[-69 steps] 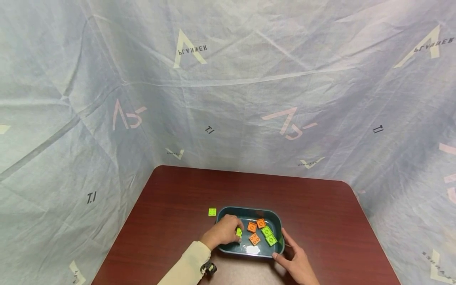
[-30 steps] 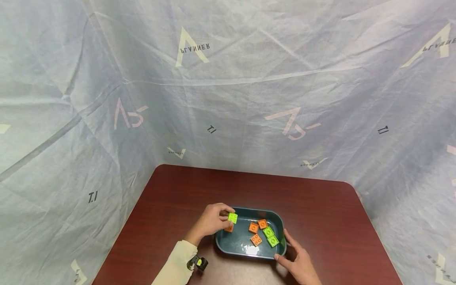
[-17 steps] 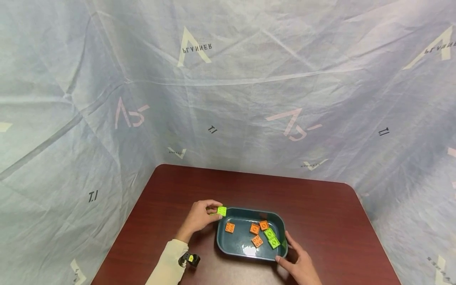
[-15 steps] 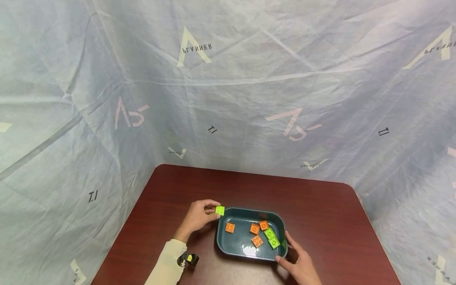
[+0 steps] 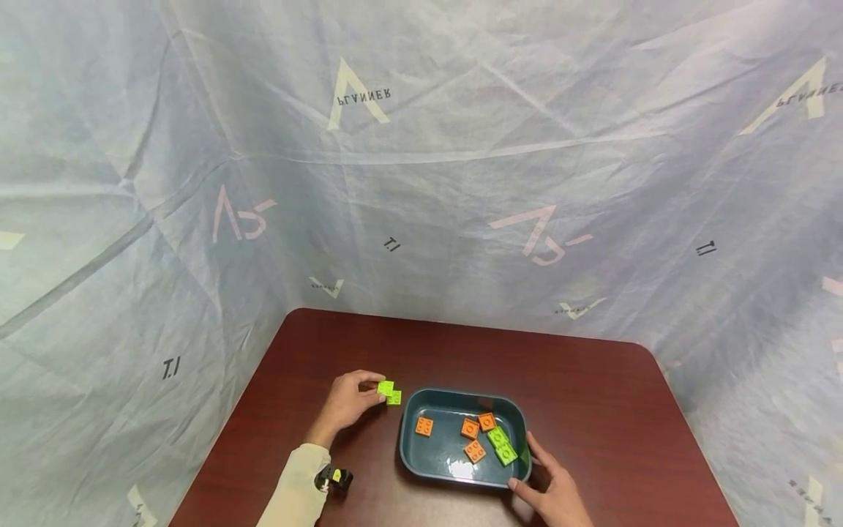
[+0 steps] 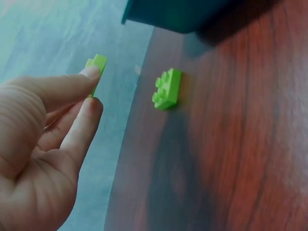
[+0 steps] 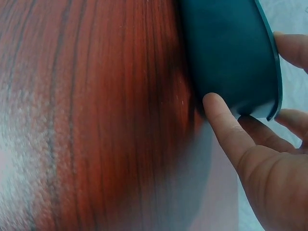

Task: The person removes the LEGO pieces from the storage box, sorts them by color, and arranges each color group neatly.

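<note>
My left hand (image 5: 349,402) pinches a lime-green toy brick (image 5: 386,386) between thumb and fingertips, left of the tray. In the left wrist view this brick (image 6: 99,62) is held up off the table. Close by, a second lime-green brick (image 6: 167,89) lies on the table, partly covered by the held one in the head view. The dark teal tray (image 5: 437,457) has several orange bricks (image 5: 474,451) and two green bricks (image 5: 503,446) in it. My right hand (image 5: 556,494) grips the tray's near right corner, thumb on the front side, fingers along the right end.
A dark red wood-grain table (image 5: 593,395) carries the tray. Grey printed cloth (image 5: 421,183) hangs behind the table and along its sides. A black band with a small device (image 5: 334,479) sits on the left wrist.
My left hand has lifted a green brick out of the tray and carried it left over the rim to beside the green brick on the table. The right hand stays at the tray.
</note>
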Demonstrator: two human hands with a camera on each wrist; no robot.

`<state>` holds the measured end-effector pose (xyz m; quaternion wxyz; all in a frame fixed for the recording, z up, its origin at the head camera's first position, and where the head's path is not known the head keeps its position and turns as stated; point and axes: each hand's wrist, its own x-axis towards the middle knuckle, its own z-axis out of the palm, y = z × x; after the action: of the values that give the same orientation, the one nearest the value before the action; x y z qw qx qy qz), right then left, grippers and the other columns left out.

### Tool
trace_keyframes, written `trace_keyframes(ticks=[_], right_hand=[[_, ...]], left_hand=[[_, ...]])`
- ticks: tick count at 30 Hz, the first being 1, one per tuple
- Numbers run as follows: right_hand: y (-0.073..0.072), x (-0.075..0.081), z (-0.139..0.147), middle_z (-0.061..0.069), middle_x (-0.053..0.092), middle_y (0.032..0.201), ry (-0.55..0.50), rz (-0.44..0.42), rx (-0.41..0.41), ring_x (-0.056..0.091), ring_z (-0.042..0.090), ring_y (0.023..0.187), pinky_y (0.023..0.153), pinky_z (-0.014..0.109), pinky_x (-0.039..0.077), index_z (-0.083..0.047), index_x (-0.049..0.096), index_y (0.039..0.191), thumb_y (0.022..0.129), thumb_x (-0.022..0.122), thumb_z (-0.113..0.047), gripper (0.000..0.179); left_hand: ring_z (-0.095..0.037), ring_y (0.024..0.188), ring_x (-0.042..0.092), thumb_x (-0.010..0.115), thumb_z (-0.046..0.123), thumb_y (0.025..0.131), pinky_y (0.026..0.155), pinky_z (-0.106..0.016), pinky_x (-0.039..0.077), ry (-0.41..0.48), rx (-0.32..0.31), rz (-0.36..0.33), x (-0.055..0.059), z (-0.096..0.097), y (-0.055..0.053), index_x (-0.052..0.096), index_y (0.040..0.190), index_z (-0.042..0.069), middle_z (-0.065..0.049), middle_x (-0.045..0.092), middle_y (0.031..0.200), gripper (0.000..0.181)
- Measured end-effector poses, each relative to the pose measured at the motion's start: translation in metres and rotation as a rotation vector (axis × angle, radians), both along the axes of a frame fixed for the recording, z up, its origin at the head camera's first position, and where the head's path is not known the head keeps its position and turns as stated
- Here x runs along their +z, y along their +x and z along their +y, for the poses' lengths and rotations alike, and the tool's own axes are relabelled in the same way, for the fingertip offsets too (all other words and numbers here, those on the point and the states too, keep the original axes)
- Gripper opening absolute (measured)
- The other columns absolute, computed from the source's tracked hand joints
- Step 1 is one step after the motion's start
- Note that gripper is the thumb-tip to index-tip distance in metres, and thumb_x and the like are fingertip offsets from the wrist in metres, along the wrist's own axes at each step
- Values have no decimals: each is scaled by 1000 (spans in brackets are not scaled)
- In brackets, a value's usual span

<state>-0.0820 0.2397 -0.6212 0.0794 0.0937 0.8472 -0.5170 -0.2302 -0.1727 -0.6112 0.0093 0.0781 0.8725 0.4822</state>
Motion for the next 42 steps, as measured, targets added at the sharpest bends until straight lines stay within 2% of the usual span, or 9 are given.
trace_keyframes(ticks=[3,11,18,23,27,30,32,35,42], right_hand=[[-1,0,1,27,51,157,4,3,2,72,28,120,91,25,58,-17,40,165,80,94,-24,101],[-1,1,2,24,54,156,108,18,22,71,23,120,103,28,50,-20,42,164,78,95,-30,101],[-3,2,2,23,55,155,116,21,27,69,25,124,114,52,46,-21,41,165,79,94,-33,102],[-4,2,2,22,55,155,122,30,27,70,25,123,116,55,44,-21,41,164,78,95,-33,102],[-2,1,2,24,55,155,150,46,31,63,35,133,118,63,40,-19,42,164,78,94,-34,102],[0,0,2,24,61,149,138,43,30,66,32,128,113,52,49,-19,43,163,78,95,-32,101],[1,-1,1,25,64,144,85,33,32,71,27,119,102,38,56,-17,42,164,79,94,-28,100],[2,-2,1,28,65,141,15,26,26,75,21,107,87,21,57,-15,41,164,80,93,-23,100],[2,0,2,30,59,147,25,20,14,75,21,108,87,21,57,-15,41,164,79,94,-24,101]], left_hand=[[-24,107,76,85,13,89,86,-37,64,-14,6,0,-4,-3,-2,78,125,13,-7,75,126,36],[-21,106,74,86,15,90,86,-40,63,-54,50,-21,-17,-11,-3,79,124,14,-2,77,120,35],[-19,103,74,86,16,89,87,-41,62,-67,54,1,-24,-15,-7,79,121,16,0,78,113,32],[-19,103,73,85,14,90,86,-41,62,-92,45,-10,-30,-17,-7,78,121,17,-1,77,113,31],[-22,105,73,84,13,91,86,-42,62,-106,31,-9,-36,-18,-7,78,122,16,-3,77,115,32],[-22,105,74,85,13,90,87,-43,62,-119,31,-11,-41,-18,-5,78,121,16,-3,77,115,32],[-22,104,74,85,13,90,86,-43,63,-134,29,-9,-43,-18,-5,78,120,16,-3,78,114,32],[-22,104,75,85,14,89,86,-42,63,-150,19,-1,-46,-17,-7,78,121,16,-2,78,115,32],[-23,106,74,84,9,89,87,-41,63,-146,18,-16,-49,-16,-11,78,123,15,-5,77,120,35]])
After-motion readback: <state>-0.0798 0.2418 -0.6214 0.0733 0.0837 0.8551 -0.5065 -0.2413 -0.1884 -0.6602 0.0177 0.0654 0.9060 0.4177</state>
